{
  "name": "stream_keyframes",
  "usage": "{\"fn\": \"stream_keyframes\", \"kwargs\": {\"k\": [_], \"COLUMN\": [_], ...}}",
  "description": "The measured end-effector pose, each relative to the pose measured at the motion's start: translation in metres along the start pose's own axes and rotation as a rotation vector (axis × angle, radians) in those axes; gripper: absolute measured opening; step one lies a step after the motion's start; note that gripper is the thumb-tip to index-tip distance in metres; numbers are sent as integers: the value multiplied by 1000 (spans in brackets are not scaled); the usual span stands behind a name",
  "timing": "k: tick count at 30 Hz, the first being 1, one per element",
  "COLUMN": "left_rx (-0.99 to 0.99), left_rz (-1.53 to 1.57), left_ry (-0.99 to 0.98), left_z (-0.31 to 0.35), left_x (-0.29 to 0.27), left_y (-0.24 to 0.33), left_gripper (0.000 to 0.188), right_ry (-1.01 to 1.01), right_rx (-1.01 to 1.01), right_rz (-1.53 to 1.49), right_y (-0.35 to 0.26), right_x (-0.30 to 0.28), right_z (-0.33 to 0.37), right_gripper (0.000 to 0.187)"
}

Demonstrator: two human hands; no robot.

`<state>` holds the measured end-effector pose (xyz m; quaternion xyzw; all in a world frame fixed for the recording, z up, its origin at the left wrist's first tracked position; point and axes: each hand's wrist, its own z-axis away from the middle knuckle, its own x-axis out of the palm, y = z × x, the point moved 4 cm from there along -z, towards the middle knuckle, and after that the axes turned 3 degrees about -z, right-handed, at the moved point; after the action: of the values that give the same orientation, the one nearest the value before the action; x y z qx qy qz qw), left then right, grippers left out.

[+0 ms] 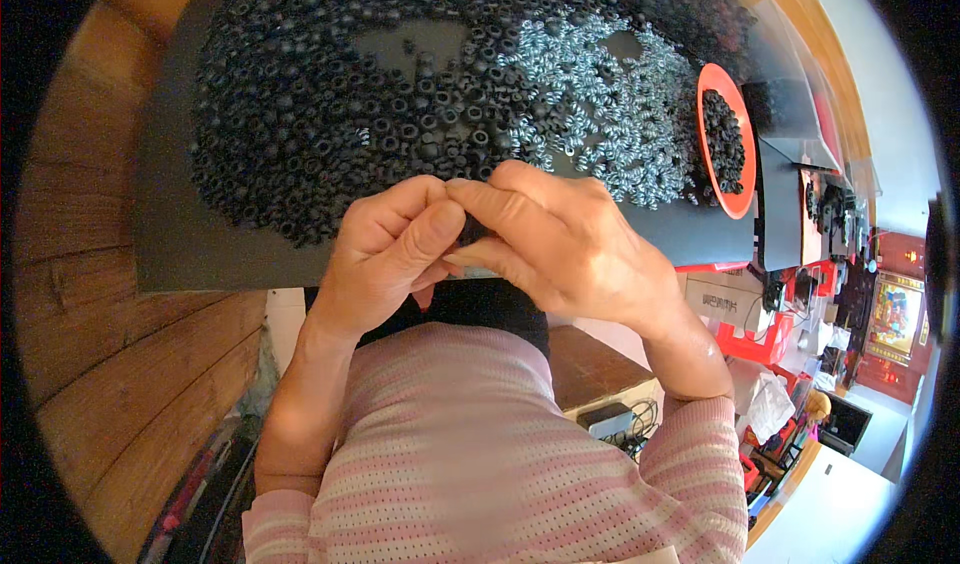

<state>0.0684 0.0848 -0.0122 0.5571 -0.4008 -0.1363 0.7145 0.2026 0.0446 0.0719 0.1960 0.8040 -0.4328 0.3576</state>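
Observation:
My left hand (392,249) and my right hand (565,239) meet over the near edge of the table, with thumbs and fingers pinched together. A bit of something dark shows between them, mostly hidden by my fingers, so its kind cannot be told. Just beyond my hands spreads a wide heap of small black plastic pieces (290,134), many round with a hole. To its right lies a pile of small silvery coil springs (640,114). A few springs are mixed in among the black pieces.
An orange bowl (740,207) of small black parts stands right of the springs. The dark tabletop (185,254) borders a wooden plank wall (85,194) at left. Clear plastic containers (800,94) are at far right. Below, a cardboard box (725,302) sits near red crates (760,339).

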Motion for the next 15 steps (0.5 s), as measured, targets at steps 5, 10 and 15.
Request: {"fn": "stream_keyframes", "kwargs": {"k": [5,10,15], "left_rx": [5,30,9], "left_rz": [-64,-91,-63], "left_ry": [-24,-13,66], "left_z": [1,3,3], "left_x": [1,0,3], "left_y": [3,1,6], "left_gripper": [31,30,29], "right_ry": [16,14,137], "right_rx": [50,94,24], "right_rz": [-105,-164,-159], "right_y": [8,10,12], "right_x": [1,0,4], "right_z": [4,6,7], "right_gripper": [36,34,35]}}
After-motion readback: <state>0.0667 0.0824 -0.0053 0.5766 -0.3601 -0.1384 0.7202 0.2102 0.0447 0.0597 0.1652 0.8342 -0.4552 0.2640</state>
